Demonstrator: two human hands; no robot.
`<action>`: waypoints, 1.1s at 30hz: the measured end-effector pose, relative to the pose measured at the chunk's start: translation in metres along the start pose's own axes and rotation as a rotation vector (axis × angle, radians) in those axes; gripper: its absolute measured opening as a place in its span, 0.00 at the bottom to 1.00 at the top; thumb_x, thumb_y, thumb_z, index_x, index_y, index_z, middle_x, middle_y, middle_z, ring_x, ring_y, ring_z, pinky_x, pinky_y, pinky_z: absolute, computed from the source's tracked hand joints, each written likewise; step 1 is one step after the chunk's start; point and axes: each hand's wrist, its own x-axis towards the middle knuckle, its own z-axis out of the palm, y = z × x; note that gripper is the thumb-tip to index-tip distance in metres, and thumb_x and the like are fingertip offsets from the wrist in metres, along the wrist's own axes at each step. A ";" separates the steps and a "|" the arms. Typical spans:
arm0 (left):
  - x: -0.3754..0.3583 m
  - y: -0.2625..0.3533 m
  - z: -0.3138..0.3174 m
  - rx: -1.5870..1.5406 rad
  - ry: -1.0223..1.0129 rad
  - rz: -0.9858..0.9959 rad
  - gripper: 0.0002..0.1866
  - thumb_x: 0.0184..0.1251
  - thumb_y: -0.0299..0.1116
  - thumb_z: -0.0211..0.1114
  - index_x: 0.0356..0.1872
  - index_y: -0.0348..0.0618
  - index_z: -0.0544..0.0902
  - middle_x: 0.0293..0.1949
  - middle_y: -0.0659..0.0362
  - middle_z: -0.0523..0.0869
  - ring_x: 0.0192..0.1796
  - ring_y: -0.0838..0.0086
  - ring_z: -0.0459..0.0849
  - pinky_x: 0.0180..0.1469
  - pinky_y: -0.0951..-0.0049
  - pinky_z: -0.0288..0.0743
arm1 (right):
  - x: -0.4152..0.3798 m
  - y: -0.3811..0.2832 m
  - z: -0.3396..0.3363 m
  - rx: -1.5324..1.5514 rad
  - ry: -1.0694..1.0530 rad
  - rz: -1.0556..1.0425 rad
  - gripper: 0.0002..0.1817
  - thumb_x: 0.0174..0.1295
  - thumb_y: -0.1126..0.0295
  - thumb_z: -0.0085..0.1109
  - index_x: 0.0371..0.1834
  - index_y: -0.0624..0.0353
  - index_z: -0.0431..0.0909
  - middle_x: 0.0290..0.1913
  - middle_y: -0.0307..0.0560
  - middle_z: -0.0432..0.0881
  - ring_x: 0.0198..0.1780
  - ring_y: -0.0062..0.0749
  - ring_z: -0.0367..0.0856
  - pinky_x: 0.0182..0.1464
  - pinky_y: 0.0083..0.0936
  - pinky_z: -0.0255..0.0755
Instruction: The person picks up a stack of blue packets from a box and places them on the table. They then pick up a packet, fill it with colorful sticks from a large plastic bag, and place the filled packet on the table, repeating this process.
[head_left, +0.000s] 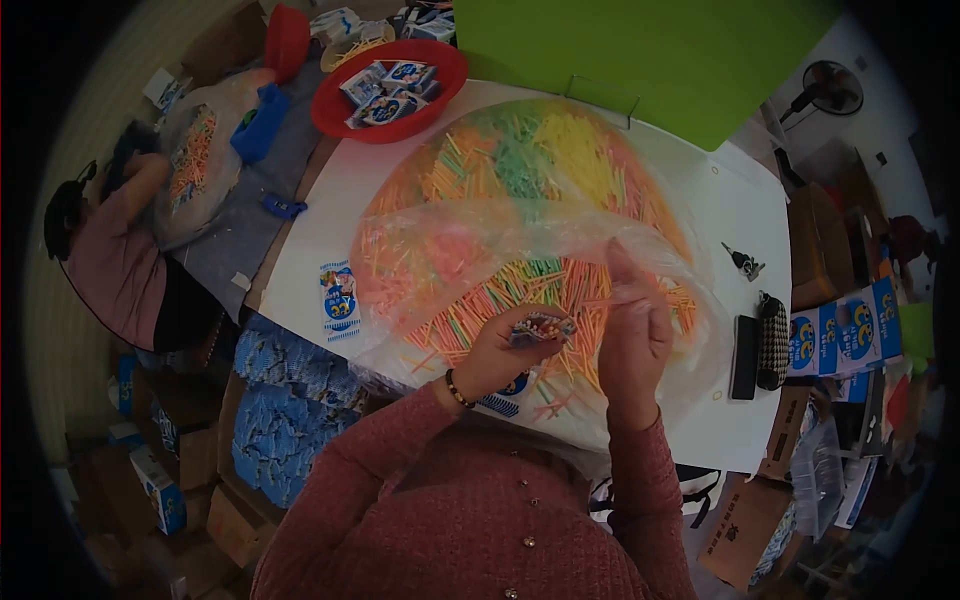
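Observation:
My left hand (500, 352) is closed around a small printed packet (541, 329), with the ends of thin sticks showing at its top. To its right, my right hand (636, 335) is raised over the pile with fingers stretched out; I see nothing held in it. Beneath both hands lies a heap of thin coloured sticks (490, 318), pink, orange, yellow and green, in a large clear plastic bag (520, 222) opened toward me. Part of a blue printed wrapper (500, 404) shows below my left hand.
A flat blue-and-white packet (340, 300) lies on the white table (735, 425). Around it are a red basin (440, 112) of packets, keys (742, 261), a black phone-like slab (744, 357) and a checked pouch (772, 340). Another person (115, 260) works at the left beside a bag of sticks (195, 150).

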 end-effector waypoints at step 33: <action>-0.051 0.062 -0.225 1.649 0.793 0.388 0.18 0.67 0.34 0.68 0.56 0.44 0.81 0.52 0.54 0.79 0.60 0.57 0.71 0.61 0.56 0.64 | -0.061 -0.016 -0.098 -0.190 0.350 0.434 0.09 0.76 0.65 0.49 0.44 0.58 0.76 0.26 0.27 0.63 0.25 0.09 0.56 0.27 0.12 0.50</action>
